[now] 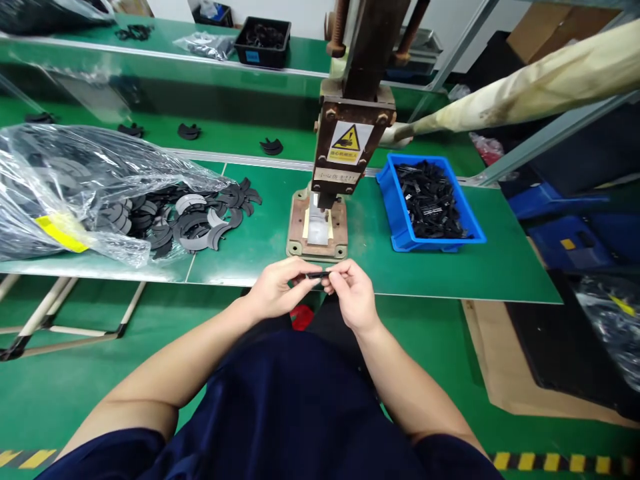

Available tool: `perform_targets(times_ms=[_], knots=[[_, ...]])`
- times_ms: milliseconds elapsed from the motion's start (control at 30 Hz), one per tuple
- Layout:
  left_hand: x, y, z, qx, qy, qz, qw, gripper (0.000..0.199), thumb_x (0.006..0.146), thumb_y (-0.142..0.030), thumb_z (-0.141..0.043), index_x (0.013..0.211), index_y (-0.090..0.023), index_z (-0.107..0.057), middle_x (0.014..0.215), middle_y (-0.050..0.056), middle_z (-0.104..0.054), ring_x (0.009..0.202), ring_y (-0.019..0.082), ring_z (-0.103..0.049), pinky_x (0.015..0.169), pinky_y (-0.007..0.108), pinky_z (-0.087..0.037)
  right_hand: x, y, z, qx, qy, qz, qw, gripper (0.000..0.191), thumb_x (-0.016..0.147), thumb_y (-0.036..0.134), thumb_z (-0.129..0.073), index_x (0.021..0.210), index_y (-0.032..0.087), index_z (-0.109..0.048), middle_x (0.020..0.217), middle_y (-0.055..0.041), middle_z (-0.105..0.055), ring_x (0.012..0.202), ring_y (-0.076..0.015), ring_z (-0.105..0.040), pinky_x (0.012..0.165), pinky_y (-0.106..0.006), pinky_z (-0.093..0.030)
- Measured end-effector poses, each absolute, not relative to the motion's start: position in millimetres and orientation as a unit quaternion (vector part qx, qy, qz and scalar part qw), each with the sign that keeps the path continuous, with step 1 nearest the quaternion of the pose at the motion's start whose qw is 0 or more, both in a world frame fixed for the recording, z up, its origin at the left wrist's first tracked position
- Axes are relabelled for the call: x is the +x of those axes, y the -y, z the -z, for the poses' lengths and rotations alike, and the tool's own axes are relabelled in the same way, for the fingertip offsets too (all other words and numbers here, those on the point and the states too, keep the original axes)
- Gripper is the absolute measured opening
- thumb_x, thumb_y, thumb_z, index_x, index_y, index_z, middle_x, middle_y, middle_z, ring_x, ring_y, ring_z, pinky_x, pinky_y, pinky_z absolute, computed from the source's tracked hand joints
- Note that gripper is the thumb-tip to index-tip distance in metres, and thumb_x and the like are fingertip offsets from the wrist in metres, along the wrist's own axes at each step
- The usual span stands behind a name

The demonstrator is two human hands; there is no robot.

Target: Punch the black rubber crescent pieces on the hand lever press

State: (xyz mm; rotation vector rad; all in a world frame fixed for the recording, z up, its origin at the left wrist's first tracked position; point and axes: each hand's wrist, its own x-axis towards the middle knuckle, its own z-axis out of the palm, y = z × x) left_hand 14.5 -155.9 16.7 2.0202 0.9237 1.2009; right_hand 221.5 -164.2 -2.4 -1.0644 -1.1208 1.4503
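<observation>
Between my two hands is a small black plastic part point(318, 275), just in front of the bench-top press point(317, 230). My left hand point(281, 287) pinches its left end between thumb and fingers. The other end sits in the closed fingers of my right hand point(353, 293). Much of the part is covered by fingertips, so its full shape is hidden. Behind my hands, a pale metal block point(318, 232) rests on the press base below the ram point(329, 199).
A blue bin point(395, 200) of black parts stands right of the press. At left, a clear plastic bag point(70, 180) spills curved grey pieces point(195, 230) onto the green bench point(260, 240). Several curved parts point(271, 146) line the strip behind. A wrapped tube point(520, 87) crosses the upper right.
</observation>
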Motion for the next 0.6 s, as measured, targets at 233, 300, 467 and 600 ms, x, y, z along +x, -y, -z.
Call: perform_targets(times_ms=[233,300,467,600], knots=[[11.2,158.0,-14.5,0.762,-0.351,-0.445,0.313,0.022,0.1,-0.023,-0.071,0.122,-0.021,-0.076,0.101,0.007,-0.079,0.081,0.015,-0.071,0.073,0.029,-0.058,219.4,167.1,0.7,-0.448,0.47,-0.592,0.478,0.032,0.091,0.053,-0.075,0.096,0.023,-0.067,0.079,-0.0007,-0.075,0.067,-0.01,-0.066,0.066,-0.025,-0.056],[10.4,159.5,-15.3,0.76,-0.353,-0.444,0.317,0.022,0.1,-0.023,-0.071,0.122,-0.021,-0.076,0.101,0.007,-0.08,0.083,0.015,-0.071,0.075,0.029,-0.058,218.9,168.0,1.5,-0.452,0.474,-0.589,0.474,0.033,0.091,0.054,-0.074,0.096,0.023,-0.066,0.079,-0.0009,-0.075,0.068,-0.0105,-0.066,0.066,-0.026,-0.057],[8.7,163.9,-19.6,0.73,-0.372,-0.428,0.382,0.023,0.101,-0.031,-0.071,0.121,-0.021,-0.077,0.105,0.008,-0.08,0.086,0.017,-0.073,0.078,0.031,-0.059,219.9,169.0,1.1,-0.46,0.498,-0.573,0.461,0.032,0.093,0.055,-0.071,0.097,0.023,-0.066,0.079,-0.0005,-0.074,0.068,-0.011,-0.067,0.066,-0.027,-0.057],[9.3,162.3,-18.6,0.606,-0.389,-0.394,0.571,0.028,0.103,-0.044,-0.067,0.11,-0.018,-0.074,0.095,0.007,-0.08,0.077,0.016,-0.072,0.07,0.028,-0.059,223.0,168.4,-7.2,-0.45,0.549,-0.551,0.439,0.028,0.094,0.051,-0.07,0.101,0.024,-0.069,0.084,-0.0006,-0.074,0.075,-0.0129,-0.069,0.071,-0.029,-0.057]])
